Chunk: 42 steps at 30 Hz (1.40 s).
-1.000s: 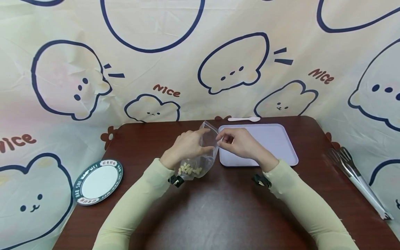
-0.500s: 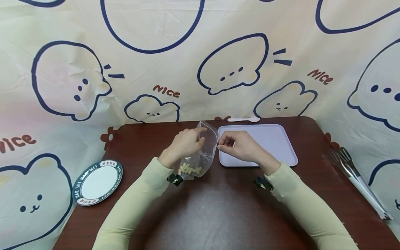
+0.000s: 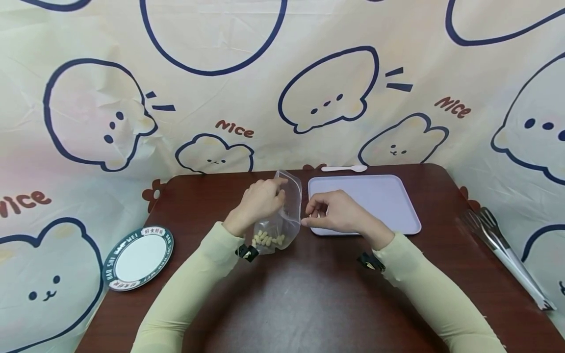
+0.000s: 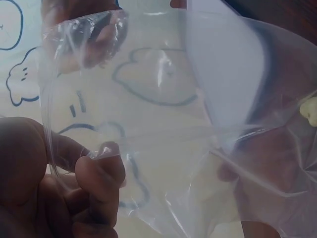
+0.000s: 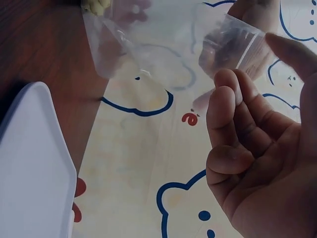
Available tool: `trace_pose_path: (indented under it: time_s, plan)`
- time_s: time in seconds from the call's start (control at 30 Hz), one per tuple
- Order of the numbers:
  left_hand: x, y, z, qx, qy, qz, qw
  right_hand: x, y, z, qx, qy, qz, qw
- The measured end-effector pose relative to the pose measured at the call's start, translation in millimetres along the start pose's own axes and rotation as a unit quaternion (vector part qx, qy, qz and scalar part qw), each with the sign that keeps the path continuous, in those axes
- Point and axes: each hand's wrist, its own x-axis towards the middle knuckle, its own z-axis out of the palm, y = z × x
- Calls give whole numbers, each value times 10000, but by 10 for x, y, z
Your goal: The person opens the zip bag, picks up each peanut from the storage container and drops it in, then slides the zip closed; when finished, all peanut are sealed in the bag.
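A clear zip bag (image 3: 292, 208) hangs between the hands, with several small pale-yellow, peanut-like pieces (image 3: 267, 239) lying in its bottom. My left hand (image 3: 261, 198) holds the bag's left side near the top; in the left wrist view its thumb and curled fingers (image 4: 101, 171) pinch the film. My right hand (image 3: 337, 212) is at the bag's right edge, thumb tip right at the film. Its other fingers (image 5: 223, 106) are loosely bent, and a gap shows between them and the thumb, with the bag's zip strip (image 5: 250, 52) behind.
A pale lilac tray (image 3: 384, 196) lies behind the right hand, with a white spoon (image 3: 344, 168) beyond it. A green-rimmed white plate (image 3: 139, 257) sits at the table's left edge. Metal tongs (image 3: 507, 255) lie along the right edge. A printed cloth (image 3: 265, 98) stands behind the brown table (image 3: 300, 304).
The right hand has moved down along the bag's edge, and its thumb and fingers have spread apart. The bag's upper edge has shifted left with the left hand's fingers.
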Motion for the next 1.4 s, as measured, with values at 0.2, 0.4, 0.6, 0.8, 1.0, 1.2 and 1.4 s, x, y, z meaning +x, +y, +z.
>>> trace_pose_path:
  time_s: [0.2,0.4,0.6,0.8,1.0,1.2,1.4]
  plan:
    - [-10,-7,-17,-73,96,-7,9999,22,-13,42,-277,127,-108,9995]
    - [-27,-47,-45,-137,161,-117,9997,44,36,29,-471,415,-191,9978]
    - [-39,-95,-79,-59,382,-173,9991,52,47,-49,-454,580,111,9972]
    - [-66,-125,-107,-96,550,-177,9983,65,58,-92,-563,968,91,9937]
    - [-96,-166,-135,-59,850,-67,9963,64,55,-137,-473,1219,298,9910]
    - [-130,-193,-165,-390,1514,15,9877,70,71,-188,-357,1643,335,9852]
    - [-119,-230,-191,-799,2469,700,9632,87,58,-243,-72,1980,411,9793]
